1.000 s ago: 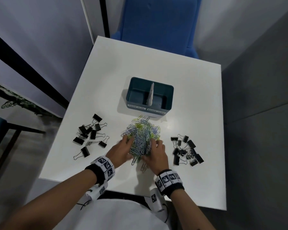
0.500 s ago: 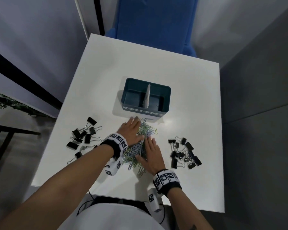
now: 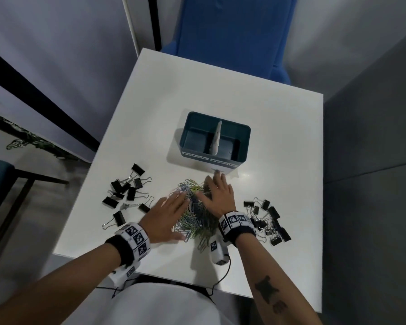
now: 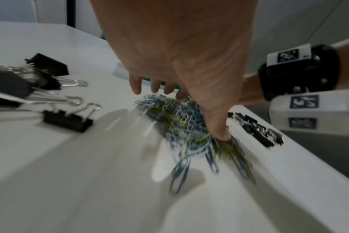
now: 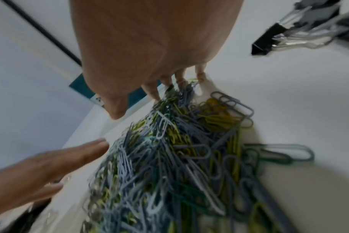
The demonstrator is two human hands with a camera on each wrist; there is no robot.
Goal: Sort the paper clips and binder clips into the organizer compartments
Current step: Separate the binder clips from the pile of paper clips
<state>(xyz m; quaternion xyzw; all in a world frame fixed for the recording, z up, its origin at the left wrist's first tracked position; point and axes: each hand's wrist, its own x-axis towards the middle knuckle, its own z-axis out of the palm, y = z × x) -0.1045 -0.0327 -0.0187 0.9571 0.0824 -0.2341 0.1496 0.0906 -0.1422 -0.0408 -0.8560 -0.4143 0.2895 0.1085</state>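
A heap of blue, green and yellow paper clips (image 3: 195, 214) lies in the middle of the white table (image 3: 279, 137). My left hand (image 3: 169, 212) rests flat against the heap's near left side, fingers straight; in the left wrist view its thumb (image 4: 219, 132) presses into the paper clips (image 4: 175, 119). My right hand (image 3: 217, 191) lies over the heap's far right side, fingers stretched toward the teal organizer (image 3: 209, 160). A white divider (image 3: 216, 139) splits the organizer into two compartments, both seemingly bare. In the right wrist view, straight fingers (image 5: 179, 78) touch the paper clips' (image 5: 169, 157) far edge.
Black binder clips lie in two groups, one left of the heap (image 3: 127, 193) and one right of it (image 3: 267, 221). A blue chair (image 3: 232, 31) stands behind the table. The table's near edge (image 3: 174, 275) is close to my body.
My left hand drew back from the heap's far side to its near left side. My right hand slid forward over the heap toward the organizer. The heap looks pressed closer together.
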